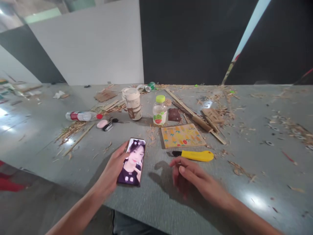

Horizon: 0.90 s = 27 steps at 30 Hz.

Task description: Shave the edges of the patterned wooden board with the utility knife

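Note:
My left hand (112, 171) grips a smartphone (132, 162) from its left side, a little above the grey table (256, 182); the lit screen shows a photo of a person. My right hand (189, 178) hovers just right of the phone, its fingers loosely curled and apart with nothing in them. A yellow utility knife (195, 155) lies just beyond the right hand's fingertips. Behind the knife is a yellow patterned card (182, 135).
Further back stand a paper cup (132, 103) and a green-capped bottle (159, 110). A plastic bottle (83, 116) lies on its side at the left. Wooden sticks (195, 114), a brown block (174, 114), keys (109, 125) and wood shavings are scattered about.

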Each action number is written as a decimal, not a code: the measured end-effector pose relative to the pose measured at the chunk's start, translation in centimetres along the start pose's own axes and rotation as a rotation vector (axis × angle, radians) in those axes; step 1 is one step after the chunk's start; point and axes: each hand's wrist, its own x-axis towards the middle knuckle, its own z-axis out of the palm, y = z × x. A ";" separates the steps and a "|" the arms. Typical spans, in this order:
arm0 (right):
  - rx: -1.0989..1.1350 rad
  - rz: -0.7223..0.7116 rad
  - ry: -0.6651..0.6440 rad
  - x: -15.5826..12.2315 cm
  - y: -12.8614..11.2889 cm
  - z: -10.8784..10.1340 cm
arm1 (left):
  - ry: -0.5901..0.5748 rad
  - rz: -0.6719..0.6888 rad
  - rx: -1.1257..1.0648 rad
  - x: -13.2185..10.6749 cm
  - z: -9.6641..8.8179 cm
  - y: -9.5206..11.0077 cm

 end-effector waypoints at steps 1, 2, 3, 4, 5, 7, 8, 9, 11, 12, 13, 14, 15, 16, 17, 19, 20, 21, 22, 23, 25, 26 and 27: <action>-0.020 -0.029 0.025 0.1 0.1 -0.2 | 0.033 0.045 0.091 0.6 -0.6 0.3; -0.039 -0.055 0.041 0.2 0.2 -0.3 | 0.044 0.087 0.167 1.2 -1.1 0.5; -0.054 -0.076 0.050 0.3 0.2 -0.4 | 0.051 0.125 0.236 1.8 -1.6 0.7; -0.061 -0.094 0.053 0.4 0.3 -0.5 | 0.067 0.157 0.303 2.4 -2.1 0.9; -0.061 -0.108 0.056 0.5 0.3 -0.6 | 0.093 0.198 0.382 2.9 -2.5 1.1; -0.064 -0.129 0.074 0.7 0.3 -0.8 | 0.146 0.331 0.611 3.6 -3.3 1.3; -0.070 -0.132 0.084 0.7 0.3 -0.8 | 0.158 0.409 0.744 3.8 -3.6 1.3; -0.076 -0.133 0.091 0.7 0.2 -0.8 | 0.168 0.468 0.866 3.9 -3.9 1.4; -0.090 -0.130 0.096 0.7 0.1 -0.8 | 0.168 0.497 1.029 3.9 -4.3 1.7; -0.101 -0.126 0.094 0.6 0.1 -0.8 | 0.154 0.472 1.064 3.8 -4.4 1.9; -0.120 -0.124 0.097 0.6 0.0 -0.8 | 0.130 0.438 1.078 3.6 -4.6 2.1; -0.154 -0.126 0.109 0.5 -0.1 -0.8 | 0.103 0.410 1.079 3.5 -4.7 2.3; -0.213 -0.133 0.135 0.4 -0.3 -0.9 | 0.081 0.393 1.078 3.4 -4.8 2.4; -0.297 -0.144 0.173 0.3 -0.4 -1.1 | 0.067 0.386 1.079 3.3 -5.0 2.4; -0.403 -0.159 0.223 0.2 -0.6 -1.2 | 0.063 0.388 1.083 3.2 -5.2 2.4; -0.641 -0.210 0.333 0.2 -0.8 -1.8 | 0.065 0.398 1.078 3.2 -5.7 2.1; -0.747 -0.242 0.382 0.2 -0.9 -2.2 | 0.057 0.402 1.065 3.3 -5.9 2.0; -0.830 -0.277 0.422 0.2 -1.0 -2.5 | 0.045 0.403 1.045 3.4 -6.2 1.7; -0.888 -0.310 0.453 0.3 -1.0 -2.9 | 0.033 0.401 1.018 3.4 -6.4 1.5; -0.923 -0.337 0.479 0.4 -1.0 -3.2 | 0.022 0.399 0.991 3.5 -6.6 1.3; -0.948 -0.359 0.511 0.6 -0.9 -3.7 | 0.003 0.394 0.948 3.6 -6.9 1.0; -0.946 -0.354 0.520 0.7 -0.8 -3.9 | -0.005 0.391 0.934 3.6 -7.0 1.0; -0.940 -0.345 0.525 0.8 -0.7 -4.0 | -0.011 0.392 0.924 3.6 -7.0 0.9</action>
